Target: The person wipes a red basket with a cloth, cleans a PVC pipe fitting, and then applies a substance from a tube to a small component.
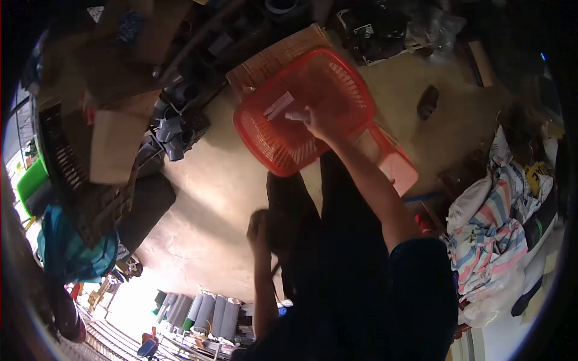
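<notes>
A red plastic basket [251, 139] with slotted sides stands in front of my knees. My right hand [318, 125] reaches over it, its fingers pinched on a small pale grey piece [295, 116] whose kind I cannot make out. A whitish rectangular piece [279, 105] shows in the basket, just beyond that hand. Beside my left knee, my left hand [258, 227] is in shadow with its fingers curled in; what it holds, if anything, is hidden.
Flattened cardboard [274, 55] lies behind the basket, and a red stool [397, 170] stands to its right. Grey pipe fittings [171, 132] are piled at left. Striped sacks [487, 222] are heaped at right. A dark shoe-like object [428, 102] lies on the floor.
</notes>
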Available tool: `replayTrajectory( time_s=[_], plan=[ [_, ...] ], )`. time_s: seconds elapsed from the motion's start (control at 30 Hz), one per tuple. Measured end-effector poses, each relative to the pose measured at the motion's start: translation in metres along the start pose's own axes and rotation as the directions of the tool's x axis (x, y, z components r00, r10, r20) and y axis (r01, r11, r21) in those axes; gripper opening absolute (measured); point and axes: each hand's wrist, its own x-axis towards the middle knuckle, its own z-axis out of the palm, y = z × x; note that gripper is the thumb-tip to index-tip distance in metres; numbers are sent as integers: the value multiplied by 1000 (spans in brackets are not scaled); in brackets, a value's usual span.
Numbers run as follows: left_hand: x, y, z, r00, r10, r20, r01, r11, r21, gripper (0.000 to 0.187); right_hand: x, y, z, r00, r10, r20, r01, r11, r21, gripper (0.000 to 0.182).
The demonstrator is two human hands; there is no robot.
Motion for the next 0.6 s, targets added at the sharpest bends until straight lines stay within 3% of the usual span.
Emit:
replayTrajectory(
  time_s=[0.03,0.1,0.13,0.17,0.2,0.27,0.33,0.37,0.5,0.53,0.6],
  plan=[
    [-6,-12,-8,991,-104,-90,101,994,-37,27,6,-18,-8,998,7,70,-4,999,-44,27],
    [-10,-69,-35,973,-193,-125,175,974,-147,18,20,-20,24,990,51,134,-49,999,-19,34],
    [-17,-91,-47,983,-130,-131,144,984,105,16,34,-21,34,982,66,178,-66,998,-7,43],
    [-22,-76,-41,886,-411,-215,404,911,-80,17,46,-18,48,986,40,160,-35,999,-32,42],
    [-24,-173,-85,956,-275,-102,294,901,320,27,57,-18,67,994,-10,110,18,998,-65,41],
    [-28,-126,-69,875,-395,-279,379,919,-111,37,78,-22,105,990,-143,-6,140,980,-143,38],
    [-24,-147,-69,836,-464,-293,323,848,-420,45,95,-24,131,957,-267,-114,237,945,-223,35],
    [-23,-121,-55,867,-419,-272,289,865,-411,45,100,-24,139,934,-324,-150,280,926,-255,34],
    [-28,-125,-50,841,-467,-274,320,837,-443,45,96,-21,135,844,-483,-234,400,857,-326,30],
    [-27,-121,-46,853,-460,-247,310,827,-469,44,89,-22,125,844,-486,-227,405,855,-324,29],
    [-23,-110,-38,880,-427,-208,278,817,-505,44,61,-26,92,954,-298,-27,280,920,-273,27]
  ],
)
